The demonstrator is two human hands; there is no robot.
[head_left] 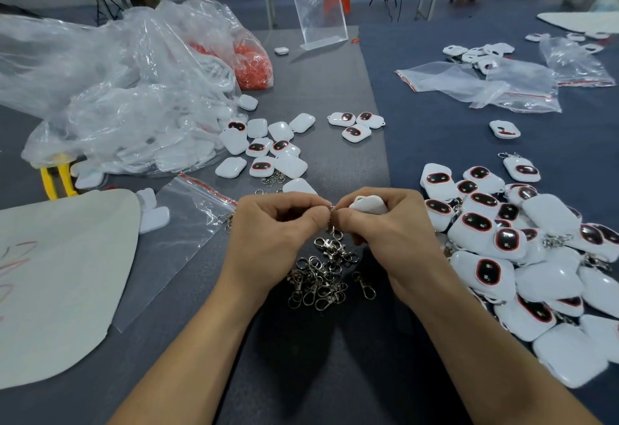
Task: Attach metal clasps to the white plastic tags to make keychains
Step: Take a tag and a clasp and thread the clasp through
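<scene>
Head view, right hand (pixel 380 228) gripping glossy tag (pixel 368 205)

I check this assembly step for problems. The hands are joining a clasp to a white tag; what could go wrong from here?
1. The left hand pinches the small clasp at the white tag held by the right hand; if it slips, it may drop into the loose clasp pile below and tangle.
2. The right forearm lies beside the finished keychains and could scatter them.
</scene>
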